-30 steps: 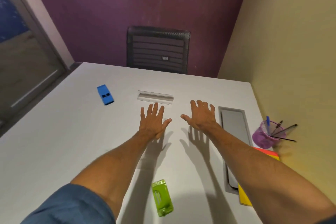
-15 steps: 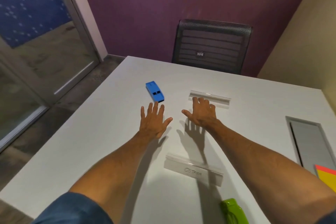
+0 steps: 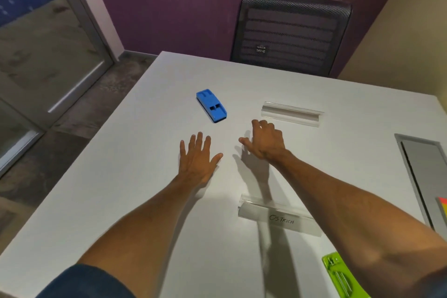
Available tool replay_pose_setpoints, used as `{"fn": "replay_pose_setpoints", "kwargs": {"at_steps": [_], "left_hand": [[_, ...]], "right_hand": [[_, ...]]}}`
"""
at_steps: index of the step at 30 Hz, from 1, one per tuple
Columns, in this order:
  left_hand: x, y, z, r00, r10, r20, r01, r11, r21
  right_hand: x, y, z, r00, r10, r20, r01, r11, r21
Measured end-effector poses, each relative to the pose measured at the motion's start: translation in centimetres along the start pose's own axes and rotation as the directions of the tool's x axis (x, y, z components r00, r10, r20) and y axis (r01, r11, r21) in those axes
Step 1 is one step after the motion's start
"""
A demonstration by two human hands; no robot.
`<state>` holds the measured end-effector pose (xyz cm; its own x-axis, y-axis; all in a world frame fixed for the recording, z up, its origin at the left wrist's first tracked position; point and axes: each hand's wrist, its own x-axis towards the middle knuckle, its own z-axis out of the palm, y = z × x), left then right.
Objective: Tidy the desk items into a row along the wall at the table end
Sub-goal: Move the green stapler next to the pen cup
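On the white table (image 3: pixel 101 201) a blue stapler-like block (image 3: pixel 211 108) lies at the far middle. To its right sits a clear plastic sign holder (image 3: pixel 292 116). A second clear holder, labelled OSTRICH (image 3: pixel 278 218), rests nearer me, partly under my right forearm. At the bottom right edge lies a green hole punch (image 3: pixel 341 276). My left hand (image 3: pixel 197 161) is flat over the table with fingers spread, a little below the blue block. My right hand (image 3: pixel 264 140) hovers with fingers apart, just short of the far holder. Neither hand holds anything.
A black mesh chair (image 3: pixel 290 31) stands at the far table end against the purple wall. A grey cable tray lid (image 3: pixel 425 176) is set into the table at right, with a yellow-orange notebook corner (image 3: pixel 442 205) beside it. Glass door at left.
The view has swung left, so the pen cup and most of the notebook have left the frame. Both hands have stayed spread; the right hand's fingers have curled slightly, just short of the far holder.
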<state>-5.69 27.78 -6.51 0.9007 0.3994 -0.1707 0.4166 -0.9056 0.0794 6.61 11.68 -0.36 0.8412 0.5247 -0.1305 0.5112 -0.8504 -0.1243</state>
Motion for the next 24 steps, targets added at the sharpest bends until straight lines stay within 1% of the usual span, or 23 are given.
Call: {"fn": "replay_pose_setpoints", "kwargs": {"at_steps": [8,12,16,24], "left_hand": [[-3.9,4.5,-1.1,0.998,0.057,0.004,-0.057,0.998,-0.022],[-8.2,7.8,-1.0,0.995,0.103,0.012,-0.101,0.991,-0.086],[-12.6,10.7,0.0,0.989,0.145,-0.014,-0.146,0.982,-0.118],[-20.8,17.2,0.4,0.981,0.171,-0.093,-0.179,0.980,-0.083]], "right_hand": [[-6.8,2.2,0.0,0.997,0.073,-0.011,-0.072,0.996,0.048],[-11.8,4.3,0.8,0.994,0.113,0.007,-0.113,0.991,0.072],[-16.3,6.5,1.6,0.990,0.138,0.024,-0.140,0.986,0.087],[-25.2,11.4,1.5,0.989,0.145,-0.001,-0.145,0.984,0.105]]}}
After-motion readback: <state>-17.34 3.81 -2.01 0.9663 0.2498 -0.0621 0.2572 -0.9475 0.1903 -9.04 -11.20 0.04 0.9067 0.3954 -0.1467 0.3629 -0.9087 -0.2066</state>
